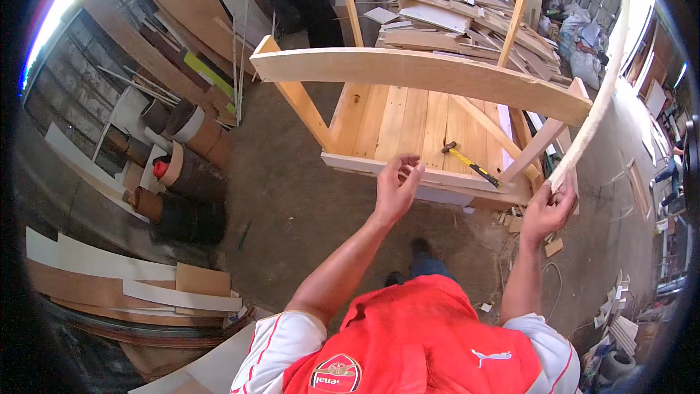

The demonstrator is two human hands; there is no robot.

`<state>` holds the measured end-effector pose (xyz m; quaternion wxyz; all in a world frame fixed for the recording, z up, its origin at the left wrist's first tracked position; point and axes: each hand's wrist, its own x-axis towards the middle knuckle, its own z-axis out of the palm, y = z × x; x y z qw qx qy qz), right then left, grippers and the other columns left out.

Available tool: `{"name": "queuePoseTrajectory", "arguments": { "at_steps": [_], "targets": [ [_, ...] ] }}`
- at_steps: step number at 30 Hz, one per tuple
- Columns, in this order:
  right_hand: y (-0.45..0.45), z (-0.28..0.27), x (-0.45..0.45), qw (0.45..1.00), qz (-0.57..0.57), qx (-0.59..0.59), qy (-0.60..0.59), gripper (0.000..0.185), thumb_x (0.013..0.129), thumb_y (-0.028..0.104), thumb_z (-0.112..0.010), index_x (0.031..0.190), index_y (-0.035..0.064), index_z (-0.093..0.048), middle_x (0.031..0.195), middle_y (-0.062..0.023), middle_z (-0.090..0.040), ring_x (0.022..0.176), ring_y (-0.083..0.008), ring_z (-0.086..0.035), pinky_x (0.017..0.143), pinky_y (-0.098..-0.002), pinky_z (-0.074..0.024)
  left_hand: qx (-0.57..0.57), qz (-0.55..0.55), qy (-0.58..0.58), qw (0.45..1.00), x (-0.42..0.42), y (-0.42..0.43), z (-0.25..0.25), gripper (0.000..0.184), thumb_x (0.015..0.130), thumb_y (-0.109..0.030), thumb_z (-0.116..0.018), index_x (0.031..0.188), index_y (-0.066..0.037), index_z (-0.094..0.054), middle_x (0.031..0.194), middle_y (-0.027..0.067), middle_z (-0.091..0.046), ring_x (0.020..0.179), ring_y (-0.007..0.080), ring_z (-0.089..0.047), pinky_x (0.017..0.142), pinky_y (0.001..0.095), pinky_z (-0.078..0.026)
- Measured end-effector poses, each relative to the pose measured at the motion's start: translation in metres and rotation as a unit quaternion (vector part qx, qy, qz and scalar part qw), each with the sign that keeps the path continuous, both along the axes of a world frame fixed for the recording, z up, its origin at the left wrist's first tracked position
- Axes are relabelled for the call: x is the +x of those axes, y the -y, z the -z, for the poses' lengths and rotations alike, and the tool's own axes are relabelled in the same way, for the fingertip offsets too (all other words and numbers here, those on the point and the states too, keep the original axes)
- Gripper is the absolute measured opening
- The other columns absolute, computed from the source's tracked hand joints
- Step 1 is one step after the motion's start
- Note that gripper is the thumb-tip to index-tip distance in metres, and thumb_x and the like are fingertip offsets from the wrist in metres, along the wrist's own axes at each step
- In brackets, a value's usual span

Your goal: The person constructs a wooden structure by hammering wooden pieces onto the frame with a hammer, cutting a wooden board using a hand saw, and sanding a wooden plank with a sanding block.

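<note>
My right hand point(552, 210) is closed around the lower end of a long, thin, pale wooden strip point(609, 80), which rises along the right side. Near the front edge of a wooden frame point(423, 76) is my left hand point(399, 188), its fingers curled with the thumb close to them; whether anything small is between them I cannot make out. The frame has a plank base point(394, 120), slanted posts and curved top rails. On the base, right of my left hand, lies a hammer point(472, 165) with a yellow and black handle.
A heap of wood offcuts point(467, 22) lies behind the frame. Another person point(321, 7) stands at the back. Dark drums point(191, 211) and leaning boards are at the left, stacked sheets point(131, 284) at the lower left. Filled bags point(583, 44) sit at the right back.
</note>
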<state>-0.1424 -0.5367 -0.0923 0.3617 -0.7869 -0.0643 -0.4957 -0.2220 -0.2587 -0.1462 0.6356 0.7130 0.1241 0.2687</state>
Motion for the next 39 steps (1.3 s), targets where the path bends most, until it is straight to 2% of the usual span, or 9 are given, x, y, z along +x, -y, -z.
{"name": "queuePoseTrajectory", "arguments": {
  "at_steps": [6, 11, 15, 23, 25, 28, 32, 36, 39],
  "targets": [
    [-0.009, -0.004, 0.023, 0.994, 0.095, 0.056, 0.015, 0.045, 0.087, -0.009, -0.063, 0.129, 0.0035, -0.063, 0.107, -0.0189, -0.066, 0.077, -0.024, -0.063, 0.059, -0.0334, -0.0498, 0.093, 0.01, 0.079, 0.992, 0.004, -0.035, -0.058, 0.027, 0.093, -0.021, -0.07, 0.111, -0.002, -0.065, 0.1, 0.0043, -0.064, 0.088, 0.0121, -0.058, 0.078, 0.0285, -0.049],
    [-0.026, -0.017, 0.019, 0.99, 0.081, 0.051, 0.099, 0.043, 0.088, -0.006, -0.067, 0.13, 0.0008, -0.062, 0.099, -0.0134, -0.066, 0.068, -0.0166, -0.058, 0.055, -0.0298, -0.0473, 0.165, -0.114, 0.157, 0.967, 0.012, -0.099, -0.077, 0.018, 0.093, -0.014, -0.069, 0.104, -0.001, -0.065, 0.101, 0.0046, -0.063, 0.09, 0.0123, -0.059, 0.08, 0.0284, -0.048],
    [-0.069, -0.024, 0.013, 0.984, 0.055, 0.026, 0.165, 0.045, 0.086, -0.006, -0.072, 0.13, -0.0046, -0.059, 0.093, -0.0097, -0.063, 0.068, -0.0137, -0.053, 0.055, -0.0257, -0.0448, 0.121, -0.048, 0.191, 0.973, 0.021, -0.135, -0.098, 0.016, 0.094, -0.012, -0.066, 0.103, 0.001, -0.062, 0.101, 0.0047, -0.063, 0.093, 0.0123, -0.06, 0.084, 0.028, -0.048],
    [-0.216, -0.042, 0.0, 0.968, -0.148, 0.077, 0.187, 0.046, 0.085, -0.01, -0.068, 0.128, -0.0118, -0.052, 0.101, -0.0138, -0.06, 0.08, -0.0167, -0.057, 0.062, -0.0275, -0.0473, 0.155, 0.12, 0.224, 0.954, 0.047, -0.181, -0.169, 0.046, 0.088, -0.022, -0.075, 0.123, 0.002, -0.056, 0.117, 0.0172, -0.059, 0.104, 0.025, -0.06, 0.09, 0.0354, -0.049],
    [-0.255, -0.056, -0.011, 0.967, -0.181, 0.088, 0.153, 0.025, 0.085, -0.008, -0.067, 0.109, -0.0103, -0.058, 0.089, -0.0134, -0.061, 0.072, -0.0181, -0.055, 0.06, -0.03, -0.0446, 0.173, 0.132, 0.222, 0.95, 0.05, -0.194, -0.182, 0.06, 0.087, -0.026, -0.076, 0.133, 0.002, -0.051, 0.123, 0.0204, -0.056, 0.106, 0.0282, -0.06, 0.091, 0.0376, -0.05],
    [-0.286, -0.062, -0.025, 0.969, -0.229, 0.006, 0.096, 0.032, 0.084, -0.003, -0.071, 0.113, -0.0097, -0.058, 0.086, -0.0133, -0.062, 0.069, -0.0217, -0.056, 0.06, -0.0336, -0.0466, 0.124, 0.21, 0.156, 0.957, 0.054, -0.213, -0.19, 0.081, 0.09, -0.024, -0.074, 0.152, 0.0, -0.028, 0.143, 0.0211, -0.043, 0.119, 0.0285, -0.056, 0.1, 0.0393, -0.046],
    [-0.327, -0.066, -0.046, 0.967, -0.228, -0.033, 0.104, 0.037, 0.082, -0.003, -0.074, 0.117, -0.0058, -0.06, 0.099, -0.0185, -0.068, 0.075, -0.0234, -0.064, 0.064, -0.033, -0.0527, -0.005, 0.31, 0.128, 0.942, 0.053, -0.235, -0.196, 0.092, 0.091, -0.023, -0.073, 0.156, -0.002, -0.011, 0.145, 0.0246, -0.04, 0.12, 0.0293, -0.055, 0.099, 0.0399, -0.047],
    [-0.365, -0.076, -0.081, 0.972, -0.225, -0.041, 0.057, 0.041, 0.079, -0.001, -0.077, 0.117, -0.003, -0.063, 0.1, -0.0172, -0.07, 0.076, -0.0214, -0.066, 0.063, -0.0308, -0.0537, -0.067, 0.328, 0.174, 0.926, 0.051, -0.266, -0.191, 0.09, 0.094, -0.022, -0.069, 0.156, -0.004, -0.005, 0.134, 0.024, -0.049, 0.111, 0.0266, -0.059, 0.091, 0.0377, -0.052],
    [-0.396, -0.086, -0.111, 0.977, -0.209, -0.017, 0.034, 0.041, 0.076, -0.002, -0.078, 0.116, -0.0019, -0.066, 0.098, -0.0135, -0.071, 0.074, -0.0153, -0.063, 0.063, -0.0275, -0.0515, -0.143, 0.324, 0.165, 0.921, 0.037, -0.297, -0.207, 0.077, 0.098, -0.022, -0.064, 0.154, -0.004, -0.014, 0.129, 0.0209, -0.054, 0.112, 0.0217, -0.06, 0.092, 0.0369, -0.052]
  ]
}}
